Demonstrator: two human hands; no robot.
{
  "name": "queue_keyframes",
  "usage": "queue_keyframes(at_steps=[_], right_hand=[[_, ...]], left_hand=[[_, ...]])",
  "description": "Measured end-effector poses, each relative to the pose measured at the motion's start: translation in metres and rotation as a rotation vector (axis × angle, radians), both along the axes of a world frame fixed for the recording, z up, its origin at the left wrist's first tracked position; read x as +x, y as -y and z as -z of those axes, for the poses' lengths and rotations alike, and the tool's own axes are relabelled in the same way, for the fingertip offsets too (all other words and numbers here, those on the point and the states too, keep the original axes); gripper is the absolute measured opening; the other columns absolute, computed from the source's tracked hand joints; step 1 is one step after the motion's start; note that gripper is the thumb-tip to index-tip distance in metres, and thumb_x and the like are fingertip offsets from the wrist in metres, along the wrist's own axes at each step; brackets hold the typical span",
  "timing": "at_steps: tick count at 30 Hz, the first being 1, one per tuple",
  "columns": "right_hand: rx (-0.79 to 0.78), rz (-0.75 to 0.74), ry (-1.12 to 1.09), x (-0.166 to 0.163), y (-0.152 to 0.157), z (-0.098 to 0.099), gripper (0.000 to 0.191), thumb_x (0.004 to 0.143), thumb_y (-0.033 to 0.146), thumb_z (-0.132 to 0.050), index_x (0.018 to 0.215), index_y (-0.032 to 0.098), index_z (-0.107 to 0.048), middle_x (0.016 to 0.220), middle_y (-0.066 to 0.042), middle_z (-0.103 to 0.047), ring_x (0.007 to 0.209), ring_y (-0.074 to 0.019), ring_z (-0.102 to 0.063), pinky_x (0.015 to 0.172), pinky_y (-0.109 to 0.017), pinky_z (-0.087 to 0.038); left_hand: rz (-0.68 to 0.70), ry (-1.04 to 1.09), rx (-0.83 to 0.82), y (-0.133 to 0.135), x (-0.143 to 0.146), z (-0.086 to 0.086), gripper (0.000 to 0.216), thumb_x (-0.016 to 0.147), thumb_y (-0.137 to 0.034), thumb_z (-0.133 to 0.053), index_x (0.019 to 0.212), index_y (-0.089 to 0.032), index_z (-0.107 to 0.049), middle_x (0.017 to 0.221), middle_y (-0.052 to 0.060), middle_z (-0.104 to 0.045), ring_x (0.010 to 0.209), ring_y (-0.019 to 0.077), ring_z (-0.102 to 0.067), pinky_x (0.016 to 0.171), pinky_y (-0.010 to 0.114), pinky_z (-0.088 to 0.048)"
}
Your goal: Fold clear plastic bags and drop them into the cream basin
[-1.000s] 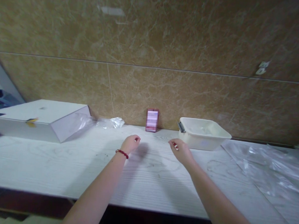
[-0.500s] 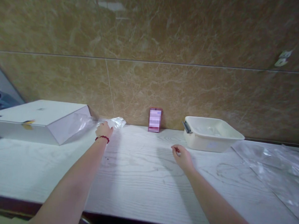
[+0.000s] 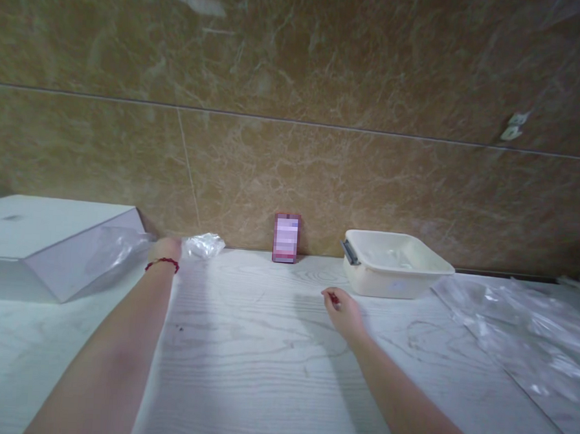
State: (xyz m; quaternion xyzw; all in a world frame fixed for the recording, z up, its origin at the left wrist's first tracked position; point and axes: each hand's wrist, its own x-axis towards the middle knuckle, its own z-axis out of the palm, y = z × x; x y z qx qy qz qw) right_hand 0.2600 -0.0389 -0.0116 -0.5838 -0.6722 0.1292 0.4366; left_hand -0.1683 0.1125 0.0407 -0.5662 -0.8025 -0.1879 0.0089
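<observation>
My left hand (image 3: 166, 248), with a red bead bracelet on the wrist, reaches to the back of the white table (image 3: 264, 345) and touches clear crumpled plastic (image 3: 202, 244) next to the wall; its fingers are hidden behind the hand. My right hand (image 3: 342, 309) hovers low over the middle of the table, fingers curled around a small red thing that I cannot make out.
A white box (image 3: 50, 237) with a sloping plastic-covered side stands at the left. A small pink card (image 3: 285, 237) leans on the brown marble wall. A cream plastic tub (image 3: 394, 262) sits at the back right, with clear plastic sheets (image 3: 518, 319) beside it.
My left hand has gone from the table's middle to the far left, onto the crumpled plastic. My right hand has hardly moved. The view has shifted a little.
</observation>
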Motion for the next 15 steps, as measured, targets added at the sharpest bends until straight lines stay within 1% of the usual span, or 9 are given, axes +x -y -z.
queue_keyframes(at_steps=[2, 4, 7, 9, 12, 14, 15], right_hand=[[0.003, -0.005, 0.001, 0.001, 0.001, -0.001, 0.016, 0.071, 0.024, -0.039, 0.074, 0.022, -0.055, 0.074, -0.002, -0.06, 0.067, -0.0153, -0.055, 0.063, -0.028, -0.044], [0.005, -0.016, 0.006, 0.0, 0.003, -0.002, 0.017, 0.071, 0.024, -0.039, 0.074, 0.021, -0.055, 0.074, -0.002, -0.06, 0.067, -0.0145, -0.055, 0.063, -0.027, -0.043], [0.02, -0.05, 0.01, -0.005, 0.007, -0.006, 0.017, 0.072, 0.024, -0.04, 0.075, 0.018, -0.056, 0.075, -0.003, -0.06, 0.066, -0.013, -0.054, 0.064, -0.026, -0.043], [0.046, -0.091, 0.03, -0.013, 0.012, -0.012, 0.016, 0.072, 0.023, -0.041, 0.076, 0.017, -0.056, 0.073, -0.003, -0.06, 0.066, -0.0122, -0.053, 0.064, -0.025, -0.042], [0.073, -0.202, 0.084, -0.032, 0.02, -0.026, 0.016, 0.073, 0.022, -0.043, 0.075, 0.017, -0.057, 0.069, -0.002, -0.06, 0.064, -0.0113, -0.052, 0.063, -0.024, -0.042], [0.082, -0.278, 0.1, -0.048, 0.027, -0.04, 0.016, 0.074, 0.023, -0.043, 0.076, 0.017, -0.057, 0.068, -0.002, -0.059, 0.063, -0.0104, -0.052, 0.061, -0.023, -0.042], [0.094, -0.307, 0.099, -0.055, 0.031, -0.047, 0.016, 0.074, 0.023, -0.043, 0.078, 0.017, -0.057, 0.069, -0.002, -0.059, 0.063, -0.01, -0.052, 0.061, -0.022, -0.042]], left_hand=[[0.01, -0.043, -0.035, 0.002, -0.006, -0.011, 0.034, 0.076, -0.026, -0.035, 0.09, -0.005, -0.058, 0.092, 0.021, -0.057, 0.088, 0.0301, -0.052, 0.072, 0.039, -0.039], [0.056, -0.091, -0.065, 0.008, -0.007, -0.024, 0.034, 0.076, -0.029, -0.037, 0.088, -0.006, -0.06, 0.091, 0.018, -0.059, 0.087, 0.0278, -0.052, 0.072, 0.034, -0.039], [0.153, -0.139, -0.094, 0.022, 0.003, -0.043, 0.036, 0.072, -0.038, -0.043, 0.08, -0.008, -0.061, 0.085, 0.014, -0.06, 0.083, 0.0255, -0.053, 0.069, 0.029, -0.039], [0.218, -0.152, -0.095, 0.036, 0.019, -0.054, 0.04, 0.07, -0.045, -0.043, 0.078, -0.011, -0.061, 0.079, 0.01, -0.06, 0.077, 0.023, -0.054, 0.063, 0.026, -0.039], [0.317, -0.137, -0.07, 0.061, 0.051, -0.065, 0.049, 0.071, -0.056, -0.034, 0.071, -0.014, -0.06, 0.065, 0.005, -0.057, 0.062, 0.017, -0.052, 0.052, 0.022, -0.035], [0.422, -0.03, -0.008, 0.081, 0.075, -0.071, 0.053, 0.071, -0.058, -0.03, 0.065, -0.013, -0.058, 0.056, 0.003, -0.052, 0.054, 0.0142, -0.048, 0.046, 0.021, -0.031], [0.439, 0.051, 0.021, 0.091, 0.087, -0.073, 0.054, 0.072, -0.059, -0.028, 0.065, -0.013, -0.057, 0.052, 0.001, -0.049, 0.05, 0.0129, -0.046, 0.044, 0.021, -0.03]])
